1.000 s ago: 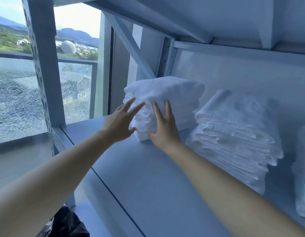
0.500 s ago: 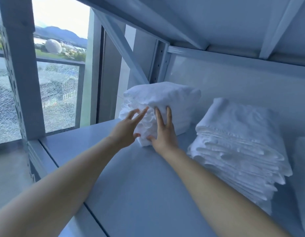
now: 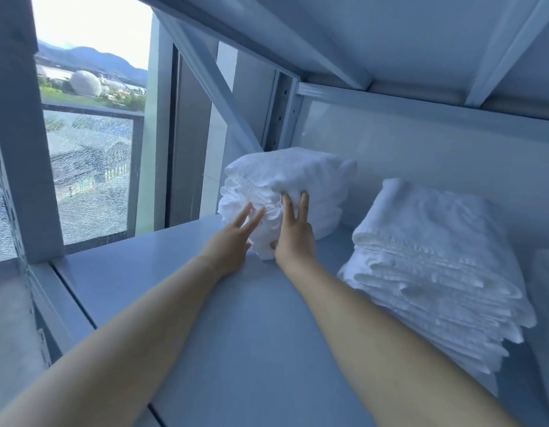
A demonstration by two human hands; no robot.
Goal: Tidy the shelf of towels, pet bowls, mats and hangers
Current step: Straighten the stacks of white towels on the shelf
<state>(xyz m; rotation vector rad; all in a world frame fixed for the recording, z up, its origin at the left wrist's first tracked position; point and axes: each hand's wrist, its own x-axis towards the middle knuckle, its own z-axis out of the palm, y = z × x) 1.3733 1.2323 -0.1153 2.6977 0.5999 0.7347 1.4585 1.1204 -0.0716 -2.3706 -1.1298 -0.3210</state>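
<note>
A stack of folded white towels [image 3: 310, 183] stands at the back left of the grey metal shelf [image 3: 174, 272]. My left hand [image 3: 233, 241] lies with straight fingers against the stack's lower front corner. My right hand [image 3: 294, 235] presses flat against the stack's front face, fingers pointing up. A second, taller stack of white towels [image 3: 433, 266] sits to the right, leaning slightly. Neither hand grips anything.
The shelf above [image 3: 390, 32] hangs low over the towels. A blue upright post [image 3: 17, 149] stands at the left front corner, with a window [image 3: 88, 180] behind it. Another white pile [image 3: 547, 297] shows at the far right edge.
The stack has been pushed farther back on the shelf, with both hands following it. My view has swung a little to the left.
</note>
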